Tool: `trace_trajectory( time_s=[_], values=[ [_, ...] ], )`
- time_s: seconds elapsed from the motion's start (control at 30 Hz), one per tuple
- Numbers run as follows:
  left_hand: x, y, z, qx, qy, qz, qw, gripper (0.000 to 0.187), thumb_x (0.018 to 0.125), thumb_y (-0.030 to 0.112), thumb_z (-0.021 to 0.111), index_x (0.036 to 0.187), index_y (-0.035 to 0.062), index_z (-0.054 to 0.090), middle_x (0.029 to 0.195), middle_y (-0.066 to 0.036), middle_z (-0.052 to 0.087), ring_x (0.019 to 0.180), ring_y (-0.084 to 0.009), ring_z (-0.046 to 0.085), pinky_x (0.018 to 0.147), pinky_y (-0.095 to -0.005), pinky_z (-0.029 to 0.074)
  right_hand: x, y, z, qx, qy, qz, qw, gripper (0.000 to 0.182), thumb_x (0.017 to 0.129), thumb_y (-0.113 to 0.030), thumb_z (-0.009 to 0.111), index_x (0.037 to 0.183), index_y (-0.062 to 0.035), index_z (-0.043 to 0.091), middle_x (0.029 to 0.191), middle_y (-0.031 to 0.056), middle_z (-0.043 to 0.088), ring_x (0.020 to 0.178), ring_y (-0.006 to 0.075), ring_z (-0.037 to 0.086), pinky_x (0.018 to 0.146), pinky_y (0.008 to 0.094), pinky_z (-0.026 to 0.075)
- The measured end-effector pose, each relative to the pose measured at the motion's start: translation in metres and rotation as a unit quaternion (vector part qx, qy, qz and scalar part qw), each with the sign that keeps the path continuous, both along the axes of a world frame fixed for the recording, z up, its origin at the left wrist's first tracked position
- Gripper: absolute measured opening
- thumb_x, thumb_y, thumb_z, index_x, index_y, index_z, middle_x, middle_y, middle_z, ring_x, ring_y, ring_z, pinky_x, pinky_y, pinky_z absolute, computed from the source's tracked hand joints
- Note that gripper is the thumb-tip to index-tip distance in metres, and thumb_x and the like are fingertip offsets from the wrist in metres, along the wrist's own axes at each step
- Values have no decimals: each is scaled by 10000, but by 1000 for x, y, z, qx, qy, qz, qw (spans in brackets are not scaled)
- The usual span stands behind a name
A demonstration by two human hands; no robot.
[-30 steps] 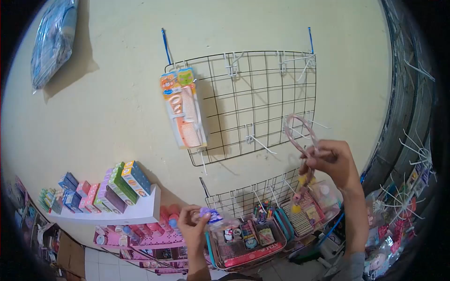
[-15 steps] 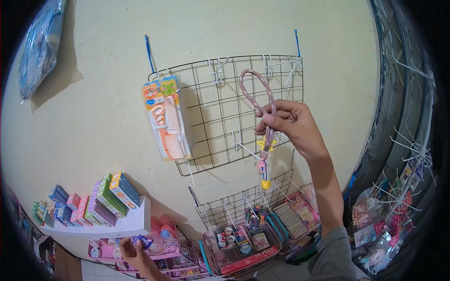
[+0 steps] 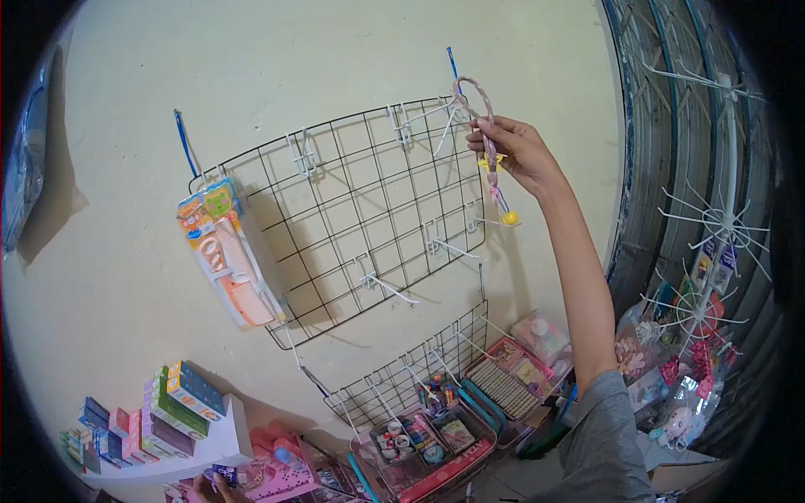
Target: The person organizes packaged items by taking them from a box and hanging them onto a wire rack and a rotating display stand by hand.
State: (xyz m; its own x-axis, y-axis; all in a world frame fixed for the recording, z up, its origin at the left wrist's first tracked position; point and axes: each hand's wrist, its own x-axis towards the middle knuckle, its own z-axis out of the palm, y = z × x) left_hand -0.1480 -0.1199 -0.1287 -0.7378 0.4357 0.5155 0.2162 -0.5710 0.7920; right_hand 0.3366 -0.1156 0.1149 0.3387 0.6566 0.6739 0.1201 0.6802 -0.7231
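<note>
My right hand (image 3: 516, 155) is raised at the upper right corner of a black wire grid (image 3: 335, 122) hung on the wall. Pinched in its fingers is a pinkish braided wrist strap (image 3: 491, 178). The strap's loop stands up beside a white hook (image 3: 436, 109) and overlaps its end in this view. From its lower end hang a yellow star-like piece and a yellow charm (image 3: 510, 218). Low at the bottom left, my left hand (image 3: 210, 490) is closed round a small purple packet (image 3: 225, 474), partly cut off by the frame edge.
Packaged comb sets (image 3: 228, 256) hang at the grid's left end. Boxes (image 3: 174, 402) line a white shelf (image 3: 233, 436). A basket of small goods (image 3: 449, 469) stands below a second wire grid (image 3: 394, 369). White spoked display racks (image 3: 725, 222) stand right, before a metal shutter (image 3: 671, 126).
My view has turned right. My right hand has carried the strap up and right across the grid to its upper right hook. My left hand now sits lower in view, with the packet.
</note>
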Motion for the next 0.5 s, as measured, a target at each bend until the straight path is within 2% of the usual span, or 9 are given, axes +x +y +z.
trace_trajectory(
  time_s=[0.27,0.5],
  values=[
    [5,7,-8,15,-43,-14,999,314,659,148,633,832,-72,490,773,-129,516,676,-190,475,589,-284,409,24,22,3,10,5,48,999,265,753,-163,541,902,55,518,776,126,562,724,166,565,654,249,476],
    [45,25,-3,37,-5,-57,998,249,680,106,599,827,-55,478,739,-110,508,640,-165,467,553,-265,399,22,84,-22,-77,-25,77,994,281,755,-183,542,901,56,515,787,126,568,721,168,569,650,239,465]
  ],
)
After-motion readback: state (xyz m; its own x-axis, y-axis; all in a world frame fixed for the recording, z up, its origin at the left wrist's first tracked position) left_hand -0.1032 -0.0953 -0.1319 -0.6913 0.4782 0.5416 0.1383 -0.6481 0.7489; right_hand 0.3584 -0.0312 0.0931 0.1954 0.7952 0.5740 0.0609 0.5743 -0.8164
